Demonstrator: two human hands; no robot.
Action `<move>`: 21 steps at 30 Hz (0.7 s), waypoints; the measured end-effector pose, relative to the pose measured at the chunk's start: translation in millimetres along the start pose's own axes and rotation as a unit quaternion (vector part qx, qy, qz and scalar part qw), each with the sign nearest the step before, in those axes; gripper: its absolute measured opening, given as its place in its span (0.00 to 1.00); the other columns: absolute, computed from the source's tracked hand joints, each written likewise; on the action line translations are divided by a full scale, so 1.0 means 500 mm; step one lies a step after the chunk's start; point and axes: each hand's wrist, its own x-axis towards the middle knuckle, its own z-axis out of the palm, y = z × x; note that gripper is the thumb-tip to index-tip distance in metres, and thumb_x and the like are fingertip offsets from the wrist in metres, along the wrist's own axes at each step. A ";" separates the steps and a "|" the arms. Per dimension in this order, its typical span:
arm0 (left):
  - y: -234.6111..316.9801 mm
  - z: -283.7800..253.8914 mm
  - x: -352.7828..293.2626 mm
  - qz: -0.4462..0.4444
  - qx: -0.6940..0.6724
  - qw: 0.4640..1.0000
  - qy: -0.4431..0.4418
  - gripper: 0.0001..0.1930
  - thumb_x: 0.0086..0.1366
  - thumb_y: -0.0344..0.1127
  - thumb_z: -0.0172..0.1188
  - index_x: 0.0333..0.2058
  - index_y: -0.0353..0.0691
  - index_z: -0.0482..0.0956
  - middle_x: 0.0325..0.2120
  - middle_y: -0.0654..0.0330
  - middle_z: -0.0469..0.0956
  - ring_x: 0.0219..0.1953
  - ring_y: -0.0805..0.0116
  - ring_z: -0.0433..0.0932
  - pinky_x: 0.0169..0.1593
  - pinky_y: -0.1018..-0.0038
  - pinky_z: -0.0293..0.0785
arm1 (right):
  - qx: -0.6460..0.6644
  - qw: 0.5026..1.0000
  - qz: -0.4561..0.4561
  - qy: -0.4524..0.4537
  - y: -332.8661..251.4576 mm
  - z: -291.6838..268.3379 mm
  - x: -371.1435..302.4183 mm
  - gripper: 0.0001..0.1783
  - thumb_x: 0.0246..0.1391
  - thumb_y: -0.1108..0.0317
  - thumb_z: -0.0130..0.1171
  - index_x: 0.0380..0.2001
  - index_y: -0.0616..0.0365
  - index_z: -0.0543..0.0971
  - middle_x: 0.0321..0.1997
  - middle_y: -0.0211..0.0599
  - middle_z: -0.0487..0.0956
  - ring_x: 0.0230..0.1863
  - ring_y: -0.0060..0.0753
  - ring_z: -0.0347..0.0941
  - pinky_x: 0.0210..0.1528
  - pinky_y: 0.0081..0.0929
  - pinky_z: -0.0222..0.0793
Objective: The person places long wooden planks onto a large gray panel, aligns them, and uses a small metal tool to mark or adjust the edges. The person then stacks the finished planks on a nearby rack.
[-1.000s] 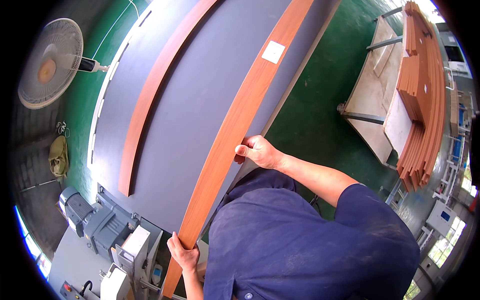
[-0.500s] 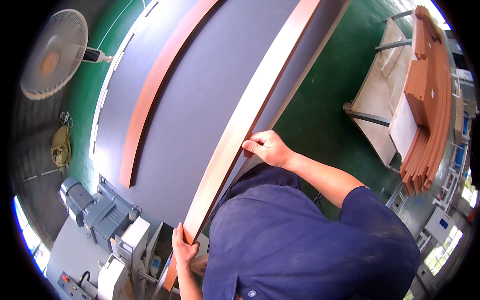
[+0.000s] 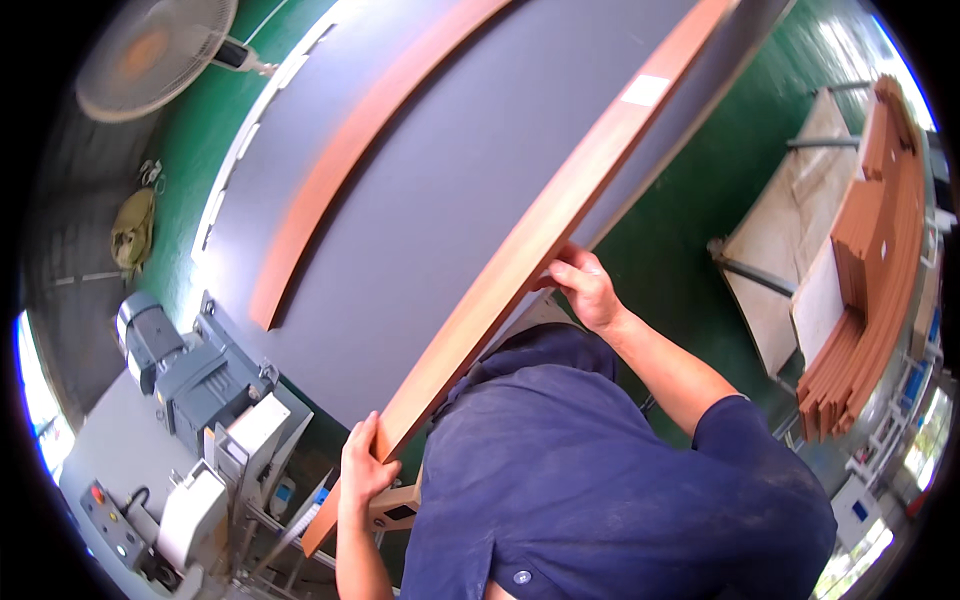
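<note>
A long reddish-brown wooden board (image 3: 530, 235) runs diagonally before me, from the lower left to the top edge. A white label shows on its upward face near the far part. My left hand (image 3: 364, 464) holds the board close to its near end, fingers around the edge. Farther along, my right hand (image 3: 586, 288) grips the right edge, with the thumb at the side and some fingers hidden below. The grey tabletop (image 3: 430, 200) lies beneath and left of the board. On it rests a second wooden board (image 3: 345, 150), apart from both hands.
At the lower left stands a machine with a grey motor (image 3: 200, 385) and a control panel (image 3: 112, 525) with buttons. A fan (image 3: 150, 55) is at the upper left. Stacked brown boards (image 3: 870, 270) lie on a rack (image 3: 785, 220) at the right, across the green floor.
The held board's upward face now looks redder and shows a white label not visible before. My right hand's grip has loosened from a tight fist. The whole view has shifted.
</note>
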 end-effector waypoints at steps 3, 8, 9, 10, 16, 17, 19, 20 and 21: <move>0.051 -0.023 0.061 0.007 -0.130 0.977 -0.167 0.29 0.46 0.30 0.59 0.51 0.31 0.73 0.31 0.47 0.77 0.33 0.58 0.76 0.42 0.68 0.74 | 0.100 0.994 0.032 0.000 -0.026 0.032 0.026 0.26 0.61 0.54 0.55 0.58 0.57 0.71 0.50 0.36 0.78 0.53 0.34 0.73 0.56 0.34 0.67; 0.188 -0.088 0.090 -0.084 -0.182 0.972 -0.127 0.17 0.60 0.40 0.58 0.41 0.32 0.77 0.29 0.47 0.79 0.33 0.60 0.78 0.42 0.66 0.73 | 0.144 0.965 -0.055 0.210 -0.070 -0.050 0.121 0.20 0.57 0.59 0.63 0.48 0.58 0.76 0.45 0.34 0.80 0.48 0.33 0.76 0.52 0.33 0.72; 0.165 -0.086 0.087 -0.086 -0.140 0.976 -0.140 0.19 0.59 0.42 0.59 0.44 0.33 0.77 0.32 0.46 0.80 0.37 0.56 0.79 0.44 0.65 0.73 | 0.147 0.959 -0.074 0.230 -0.082 -0.082 0.154 0.21 0.56 0.59 0.65 0.49 0.58 0.76 0.45 0.34 0.80 0.48 0.34 0.75 0.53 0.34 0.72; 0.137 -0.086 0.077 -0.093 -0.098 0.979 -0.153 0.22 0.58 0.43 0.61 0.47 0.35 0.76 0.35 0.46 0.80 0.40 0.52 0.80 0.46 0.63 0.73 | 0.151 0.953 -0.091 0.248 -0.097 -0.109 0.189 0.23 0.54 0.59 0.66 0.49 0.58 0.76 0.45 0.34 0.80 0.48 0.35 0.75 0.53 0.34 0.71; -0.051 0.009 -0.044 0.001 0.158 0.988 0.001 0.43 0.47 0.48 0.72 0.60 0.36 0.64 0.38 0.53 0.74 0.41 0.55 0.75 0.46 0.61 0.72 | 0.110 0.921 -0.109 0.357 -0.243 -0.309 0.377 0.23 0.58 0.56 0.62 0.50 0.60 0.75 0.49 0.40 0.77 0.51 0.42 0.74 0.55 0.41 0.72; -0.070 0.030 -0.053 0.034 0.158 0.985 0.056 0.44 0.41 0.45 0.74 0.57 0.36 0.66 0.33 0.55 0.71 0.37 0.55 0.74 0.43 0.61 0.72 | 0.112 0.922 -0.112 0.352 -0.271 -0.334 0.392 0.23 0.60 0.55 0.60 0.51 0.59 0.74 0.50 0.41 0.77 0.51 0.43 0.74 0.55 0.43 0.72; -0.078 0.040 -0.042 0.050 0.154 0.981 0.108 0.43 0.38 0.42 0.74 0.55 0.36 0.68 0.32 0.55 0.72 0.37 0.55 0.74 0.42 0.61 0.72 | 0.122 0.923 -0.111 0.348 -0.321 -0.344 0.397 0.22 0.63 0.54 0.54 0.53 0.58 0.73 0.52 0.42 0.77 0.52 0.45 0.74 0.57 0.47 0.71; -0.076 0.045 -0.019 0.077 0.149 0.974 0.149 0.42 0.35 0.40 0.73 0.53 0.36 0.70 0.32 0.54 0.72 0.36 0.55 0.74 0.41 0.62 0.72 | 0.062 0.930 -0.081 0.354 -0.347 -0.306 0.381 0.23 0.63 0.54 0.54 0.54 0.57 0.72 0.53 0.42 0.76 0.54 0.46 0.73 0.58 0.50 0.69; -0.076 0.046 0.003 0.105 0.130 0.963 0.210 0.39 0.32 0.37 0.72 0.49 0.35 0.72 0.30 0.54 0.72 0.34 0.54 0.74 0.37 0.62 0.73 | 0.036 0.924 -0.083 0.371 -0.362 -0.246 0.367 0.25 0.61 0.54 0.55 0.56 0.57 0.71 0.54 0.42 0.76 0.56 0.46 0.72 0.59 0.51 0.67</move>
